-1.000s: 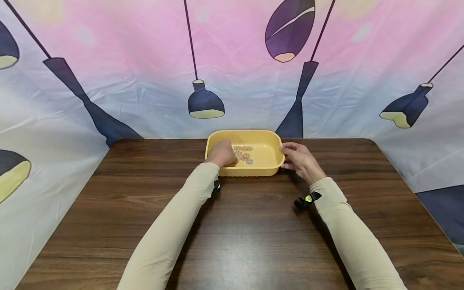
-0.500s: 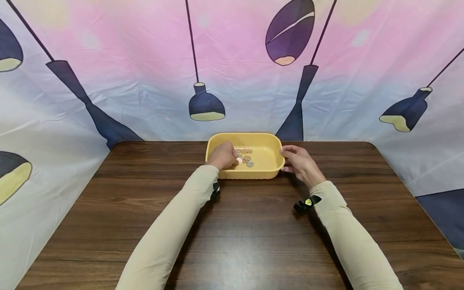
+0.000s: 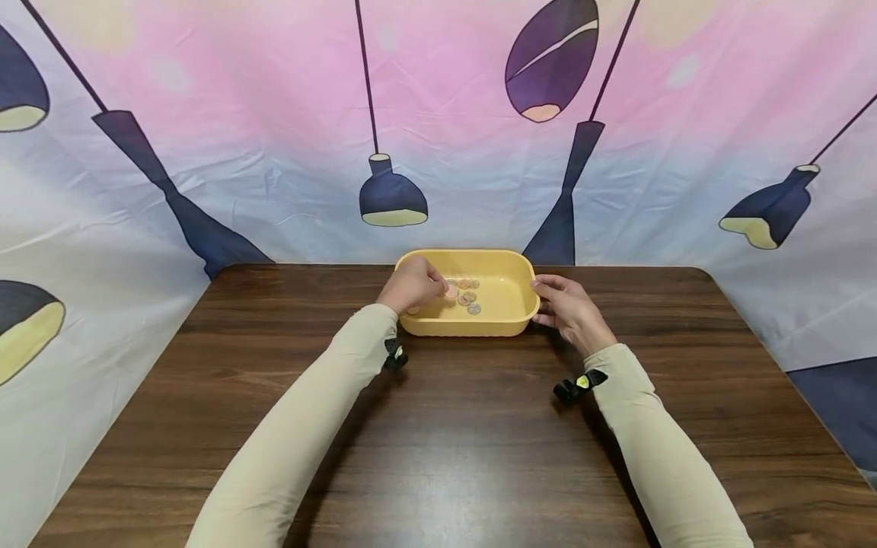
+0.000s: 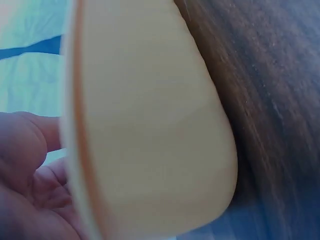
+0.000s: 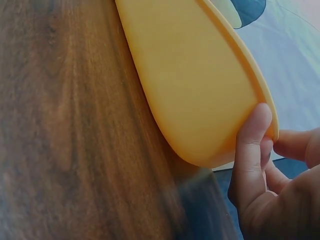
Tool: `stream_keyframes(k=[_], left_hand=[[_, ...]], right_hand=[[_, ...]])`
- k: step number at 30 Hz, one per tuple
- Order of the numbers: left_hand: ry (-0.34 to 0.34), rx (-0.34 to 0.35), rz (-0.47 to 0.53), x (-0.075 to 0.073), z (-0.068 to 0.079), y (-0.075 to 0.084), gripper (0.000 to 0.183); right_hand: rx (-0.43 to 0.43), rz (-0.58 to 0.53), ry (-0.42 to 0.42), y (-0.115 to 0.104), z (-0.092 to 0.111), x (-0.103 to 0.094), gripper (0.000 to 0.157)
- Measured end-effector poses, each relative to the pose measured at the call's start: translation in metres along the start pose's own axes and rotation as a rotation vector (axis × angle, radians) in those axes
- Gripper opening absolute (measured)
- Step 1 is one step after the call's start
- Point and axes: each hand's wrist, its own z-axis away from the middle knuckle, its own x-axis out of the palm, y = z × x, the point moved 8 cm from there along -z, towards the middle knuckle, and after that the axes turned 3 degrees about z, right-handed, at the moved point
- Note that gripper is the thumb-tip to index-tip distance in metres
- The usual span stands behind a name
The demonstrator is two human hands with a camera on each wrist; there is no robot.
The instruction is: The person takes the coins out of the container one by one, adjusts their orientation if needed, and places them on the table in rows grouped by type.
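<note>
A yellow plastic basin (image 3: 503, 293) stands at the far side of the table, with several coins (image 3: 474, 309) lying on its floor. Over the basin's left part is my left hand (image 3: 413, 283), thumb and fingertips pinching a copper-coloured coin (image 3: 451, 291). One more coin (image 3: 413, 310) shows below that hand, near the left wall. At the opposite end my right hand (image 3: 569, 304) grips the basin's rim, as the right wrist view also shows, with fingers (image 5: 252, 150) against the outer wall. The basin's wall (image 4: 150, 120) hides the left fingertips in the left wrist view.
The dark wooden table (image 3: 438, 441) extends from the basin toward me. Directly behind its far edge hangs a cloth backdrop (image 3: 294, 152) printed with lamps. Each wrist wears a black strap (image 3: 578, 387).
My left hand has lifted and shifted slightly left and back with the copper-coloured coin, uncovering a coin near the left wall. My right hand keeps its grip on the rim.
</note>
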Motion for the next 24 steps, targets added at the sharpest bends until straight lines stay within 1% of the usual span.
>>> stream_keyframes(k=[3,5,8,11,14,18,22,24], left_hand=[[-0.017,0.023,0.026,-0.006,0.01,0.001,0.023],[-0.016,0.042,0.017,-0.01,0.017,0.001,0.025],[0.006,0.061,-0.006,-0.018,0.028,0.002,0.025],[0.031,0.079,0.008,-0.028,0.042,0.0,0.022],[0.059,0.102,0.036,-0.038,0.055,-0.003,0.019],[0.068,0.093,0.074,-0.045,0.069,-0.01,0.017],[0.056,0.056,0.095,-0.046,0.079,-0.021,0.017],[0.048,0.038,0.103,-0.045,0.084,-0.026,0.016]], right_hand=[[0.003,-0.045,-0.013,0.003,0.001,0.0,0.033],[0.008,-0.053,-0.017,0.004,0.001,-0.001,0.034],[0.013,-0.041,-0.019,0.003,0.001,-0.003,0.033],[0.012,-0.02,-0.016,0.0,0.0,-0.003,0.029],[0.008,-0.012,-0.02,-0.002,-0.001,-0.001,0.03],[0.014,-0.011,-0.026,-0.002,0.0,-0.001,0.029],[0.01,-0.004,-0.031,-0.002,0.002,-0.002,0.022],[0.003,-0.003,-0.036,-0.002,0.003,-0.002,0.021]])
